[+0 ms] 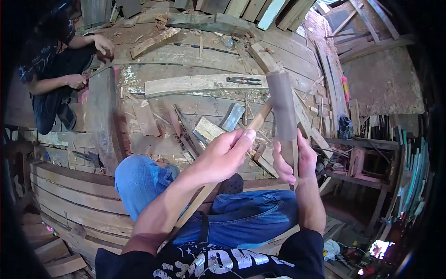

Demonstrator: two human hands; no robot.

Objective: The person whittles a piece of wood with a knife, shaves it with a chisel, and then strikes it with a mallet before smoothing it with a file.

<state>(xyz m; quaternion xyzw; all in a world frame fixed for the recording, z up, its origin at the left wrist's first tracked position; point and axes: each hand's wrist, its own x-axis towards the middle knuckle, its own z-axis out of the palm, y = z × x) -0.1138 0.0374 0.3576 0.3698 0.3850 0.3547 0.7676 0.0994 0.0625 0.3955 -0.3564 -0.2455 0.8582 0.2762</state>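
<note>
My left hand (224, 156) is closed round the wooden handle (260, 117) of a mallet, which runs down toward my lap. The mallet's cylindrical dark head (281, 104) stands nearly upright in front of me. Below the head, my right hand (297, 160) has its fingers wrapped about a piece of wood (288, 153); where this piece meets the mallet head is hard to make out. Beyond my hands, pliers (243, 81) with dark handles lie on a long pale plank (195, 85). A grey block (233, 116) rests among offcuts on the floor.
At the upper left another person (51, 79) crouches, both hands near a thick beam (103, 116). Wood scraps and shavings litter the plank floor (195, 58). A wooden rack (362, 144) stands at the right, with thin strips (416, 172) beside it. Curved planks (79, 197) lie at the lower left.
</note>
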